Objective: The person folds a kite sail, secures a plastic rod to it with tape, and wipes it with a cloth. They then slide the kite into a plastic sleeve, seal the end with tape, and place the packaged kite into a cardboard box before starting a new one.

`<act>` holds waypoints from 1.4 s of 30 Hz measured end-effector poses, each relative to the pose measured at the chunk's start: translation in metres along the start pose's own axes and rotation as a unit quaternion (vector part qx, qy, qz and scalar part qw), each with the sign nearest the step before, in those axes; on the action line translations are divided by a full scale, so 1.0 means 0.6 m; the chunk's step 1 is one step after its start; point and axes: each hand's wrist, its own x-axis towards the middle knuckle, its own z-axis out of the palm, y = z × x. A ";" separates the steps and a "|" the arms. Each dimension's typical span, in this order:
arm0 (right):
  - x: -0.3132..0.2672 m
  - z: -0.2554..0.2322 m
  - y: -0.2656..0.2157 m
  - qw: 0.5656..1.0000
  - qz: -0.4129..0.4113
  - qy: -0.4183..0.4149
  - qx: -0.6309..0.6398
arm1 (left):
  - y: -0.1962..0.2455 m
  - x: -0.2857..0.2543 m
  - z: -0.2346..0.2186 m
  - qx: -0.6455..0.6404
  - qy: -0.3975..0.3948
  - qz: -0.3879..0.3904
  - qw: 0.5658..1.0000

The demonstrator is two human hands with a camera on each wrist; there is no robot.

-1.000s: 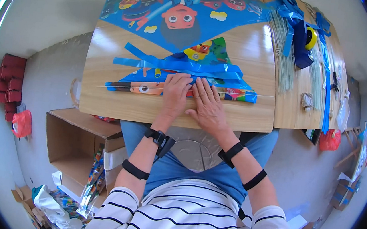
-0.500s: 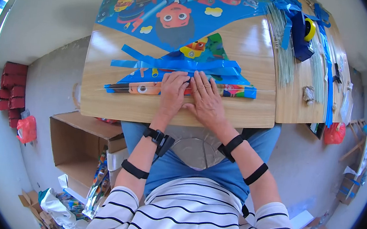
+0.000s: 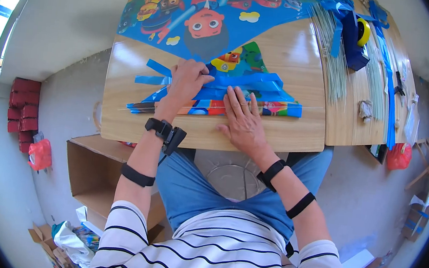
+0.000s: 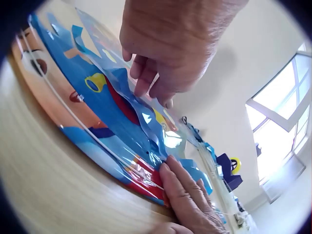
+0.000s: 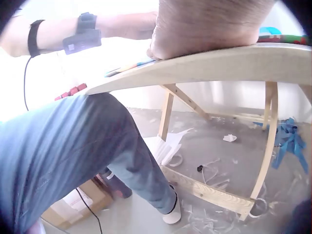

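A printed cartoon plastic sheet (image 3: 217,107) lies on the wooden table with its near edge folded and a thin pale rod (image 4: 66,103) along it. Blue plastic strips (image 3: 254,79) run across the sheet. My left hand (image 3: 185,82) is over the strips' left part, its fingers curled and pinching a blue strip, as the left wrist view (image 4: 168,44) also shows. My right hand (image 3: 244,125) lies flat, straight fingers pressing on the folded edge beside the strips. In the right wrist view its fingertips are hidden behind the hand.
A larger printed sheet (image 3: 204,33) covers the far part of the table. To the right are thin pale rods (image 3: 332,62), a tape dispenser (image 3: 354,44) with yellow-cored tape, and more blue strips. A cardboard box (image 3: 93,166) stands on the floor at the left.
My left hand has left the folded edge beside the right hand and moved left and away from the body, onto the blue strips. The right hand stays pressed in place.
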 end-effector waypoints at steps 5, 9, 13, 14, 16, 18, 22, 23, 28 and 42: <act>0.002 -0.007 -0.003 1.000 0.001 0.004 0.002 | -0.007 0.000 0.010 0.005 -0.053 -0.010 0.999; 0.002 -0.003 -0.001 1.000 -0.001 0.001 -0.002 | -0.017 0.002 0.008 -0.067 -0.105 -0.031 0.992; 0.003 -0.002 -0.001 1.000 0.002 0.000 -0.004 | -0.013 0.004 -0.006 -0.124 -0.143 -0.060 0.980; 0.002 -0.002 -0.001 1.000 0.002 0.001 -0.004 | -0.011 0.004 -0.010 -0.140 -0.151 -0.065 0.976; 0.002 -0.004 -0.002 1.000 0.002 0.001 -0.002 | -0.009 0.005 -0.016 -0.171 -0.166 -0.077 0.968; 0.002 -0.004 -0.001 1.000 0.002 0.003 0.003 | -0.004 0.005 -0.022 -0.179 -0.179 -0.083 0.964; 0.002 0.001 -0.001 1.000 -0.005 -0.003 0.010 | -0.015 0.007 -0.022 -0.147 -0.209 -0.036 0.966; 0.001 0.000 0.003 1.000 -0.004 -0.007 0.006 | -0.016 0.008 -0.021 -0.114 -0.190 -0.040 0.974; -0.002 0.006 0.008 1.000 -0.008 -0.018 -0.001 | 0.065 0.029 -0.039 -0.100 -0.090 0.023 0.991; -0.007 0.081 0.016 0.999 -0.003 0.054 -0.001 | 0.684 0.151 0.299 -0.162 -0.211 0.386 0.883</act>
